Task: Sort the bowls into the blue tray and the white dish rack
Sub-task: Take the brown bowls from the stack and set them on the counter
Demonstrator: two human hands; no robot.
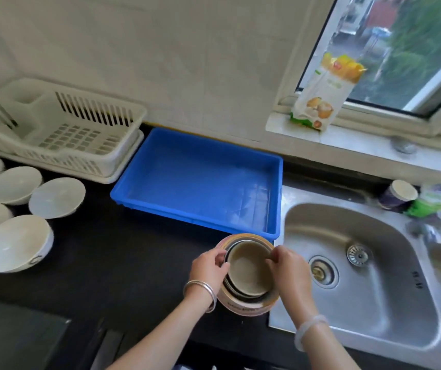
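Left hand (208, 267) and right hand (290, 267) grip nested bowls (248, 272) — beige inside, steel rim, pinkish outer.

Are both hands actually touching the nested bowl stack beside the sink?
Touching. The head view shows the left hand and right hand pinching opposite rims of the bowl stack, with no gap.

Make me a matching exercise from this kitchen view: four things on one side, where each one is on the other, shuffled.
Things
1. blue tray
2. white dish rack
3. nested bowl stack
4. loose white bowls

Places
A. gripped by the left hand and right hand
B. far back left of the counter
C. spread out at the left, nearer than the rack
D. between the rack and the sink

Pairs: 1-D, 2-B, 3-A, 4-C
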